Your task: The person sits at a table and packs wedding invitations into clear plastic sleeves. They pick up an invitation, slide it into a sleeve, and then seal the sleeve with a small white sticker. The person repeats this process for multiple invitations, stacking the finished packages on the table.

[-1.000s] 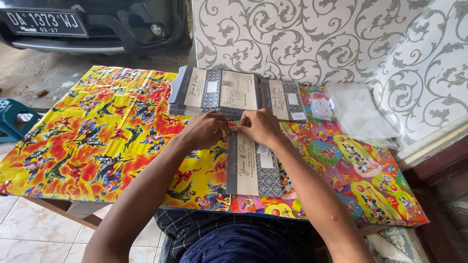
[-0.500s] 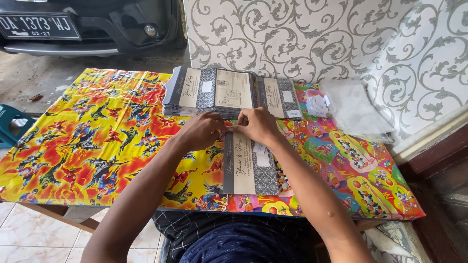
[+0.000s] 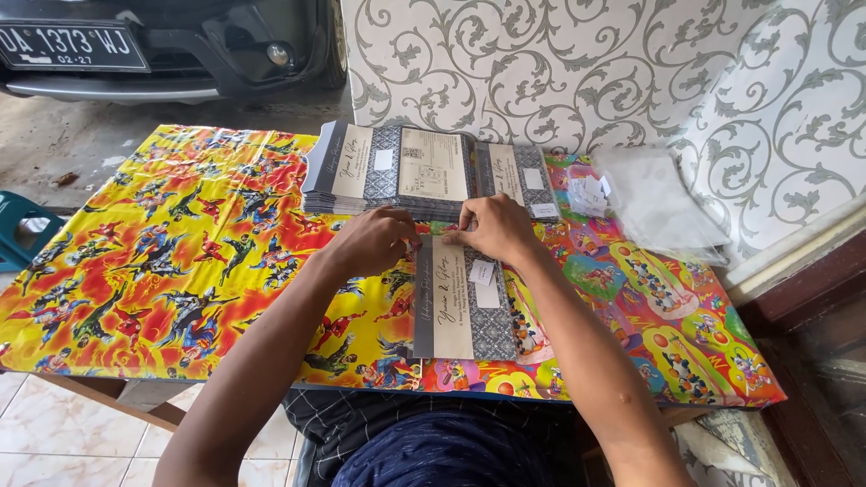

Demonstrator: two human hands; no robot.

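Note:
A folded grey-and-cream patterned card (image 3: 465,302) lies on the colourful cartoon-print table cover (image 3: 162,271) in front of me. My left hand (image 3: 374,239) and my right hand (image 3: 492,227) pinch its far edge together, fingertips close. Just beyond my hands sits a stack of the same cards laid open (image 3: 424,167). A small white label (image 3: 483,271) is on the card under my right wrist.
A pile of clear plastic sleeves (image 3: 658,203) and small white labels (image 3: 588,191) lie at the right, against the scroll-patterned wall (image 3: 631,81). A parked car's front (image 3: 162,45) is at the top left. A teal stool (image 3: 23,225) stands left of the table.
Both hands stay at the card's far edge with little movement; the view has shifted slightly.

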